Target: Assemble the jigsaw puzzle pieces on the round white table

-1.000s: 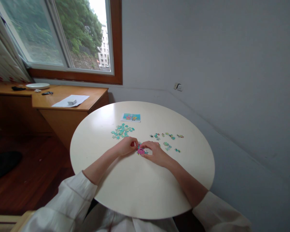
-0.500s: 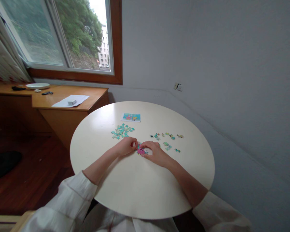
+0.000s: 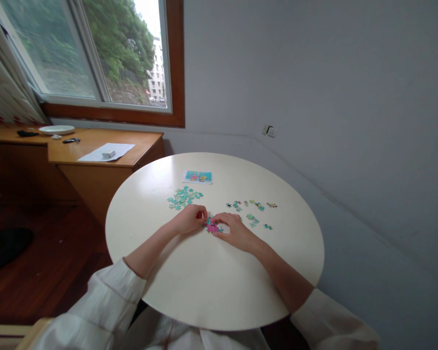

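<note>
A small joined patch of pink and teal jigsaw puzzle pieces (image 3: 212, 226) lies flat on the round white table (image 3: 204, 287). My left hand (image 3: 192, 218) is at the patch's upper left, thumb and index finger pinched on a teal puzzle piece at its edge. From the right, my right hand (image 3: 234, 231) grips the patch, thumb on the near side and fingertips on the far side. Its fingers cover part of the patch. Just beyond my left hand spreads a heap of loose teal pieces (image 3: 185, 197).
A reference picture card (image 3: 198, 177) lies behind the heap. More loose pieces (image 3: 253, 220) are scattered to the right of my hands. Back left stands a wooden desk (image 3: 146, 146) with a paper sheet (image 3: 95, 154), a small white box (image 3: 108, 154) and a white plate (image 3: 57, 130).
My left hand has shifted very slightly up and left, showing a bit more of the teal piece at the patch's edge. My right hand stays in place.
</note>
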A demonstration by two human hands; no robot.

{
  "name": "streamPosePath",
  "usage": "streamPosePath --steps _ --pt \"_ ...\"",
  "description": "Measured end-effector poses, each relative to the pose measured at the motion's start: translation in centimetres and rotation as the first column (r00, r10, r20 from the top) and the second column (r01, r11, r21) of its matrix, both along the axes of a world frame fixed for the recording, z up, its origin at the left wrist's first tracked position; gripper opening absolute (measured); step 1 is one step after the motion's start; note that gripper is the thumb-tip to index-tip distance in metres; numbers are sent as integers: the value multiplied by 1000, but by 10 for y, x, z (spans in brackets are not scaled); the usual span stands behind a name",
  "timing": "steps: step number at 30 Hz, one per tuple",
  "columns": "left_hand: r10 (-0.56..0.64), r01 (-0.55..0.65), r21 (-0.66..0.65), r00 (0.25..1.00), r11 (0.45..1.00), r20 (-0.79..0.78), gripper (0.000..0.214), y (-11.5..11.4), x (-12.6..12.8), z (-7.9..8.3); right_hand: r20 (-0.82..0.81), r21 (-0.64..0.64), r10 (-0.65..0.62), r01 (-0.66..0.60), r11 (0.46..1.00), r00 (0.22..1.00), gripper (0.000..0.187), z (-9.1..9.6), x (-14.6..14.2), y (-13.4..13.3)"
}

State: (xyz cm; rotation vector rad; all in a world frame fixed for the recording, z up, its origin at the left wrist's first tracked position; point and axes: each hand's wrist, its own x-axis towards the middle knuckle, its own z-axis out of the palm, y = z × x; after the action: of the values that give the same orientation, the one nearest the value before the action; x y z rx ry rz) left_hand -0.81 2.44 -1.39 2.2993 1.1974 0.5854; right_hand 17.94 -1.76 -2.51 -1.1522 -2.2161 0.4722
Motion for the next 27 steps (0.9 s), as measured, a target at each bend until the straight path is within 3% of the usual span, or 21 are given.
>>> streamPosePath --steps 6,27 --pt "1 -1 8 999 1000 48 12 0 0 2 1 13 2 -2 1000 1000 23 0 -1 0" --pt "-29 29 -7 1000 1000 -4 10 2 -2 -2 16 -4 -3 3 1000 1000 24 -1 0 1"
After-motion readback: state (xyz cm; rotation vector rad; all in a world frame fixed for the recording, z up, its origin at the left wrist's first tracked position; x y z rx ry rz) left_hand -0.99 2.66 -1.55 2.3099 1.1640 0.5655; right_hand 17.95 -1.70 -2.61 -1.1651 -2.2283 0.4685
